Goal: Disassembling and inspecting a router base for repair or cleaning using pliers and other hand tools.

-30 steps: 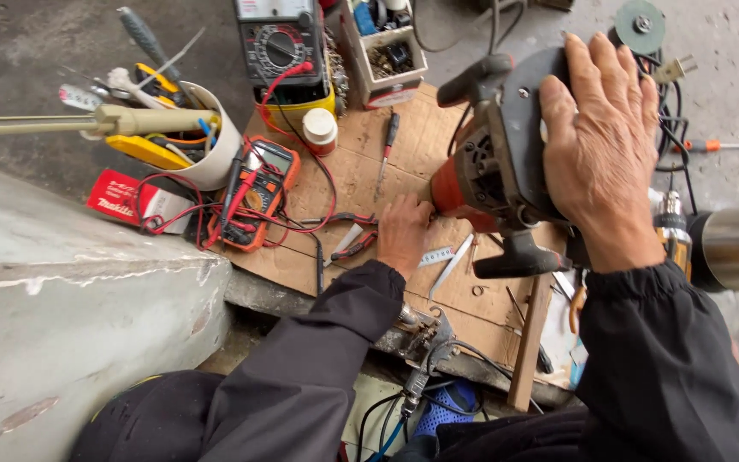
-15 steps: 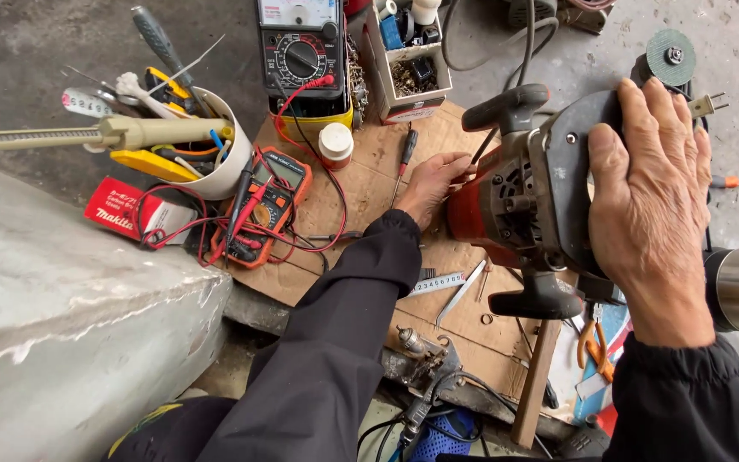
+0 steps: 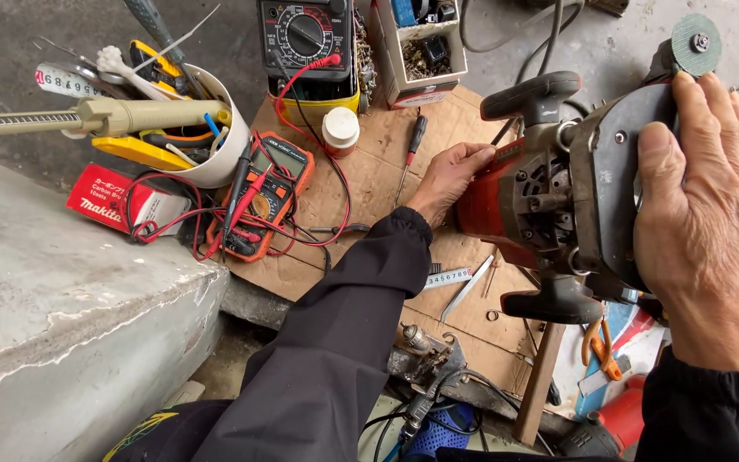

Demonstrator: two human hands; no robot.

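My right hand (image 3: 703,222) grips the router (image 3: 558,197) base; my left hand (image 3: 451,175) holds its motor, fingertips hidden behind it.

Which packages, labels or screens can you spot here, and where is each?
Red box: flat carton, white end, left of the white tub.
Orange multimeter: small grey screen, on the cardboard.
Black meter: round dial, top centre.
White box: open, holding parts, top.
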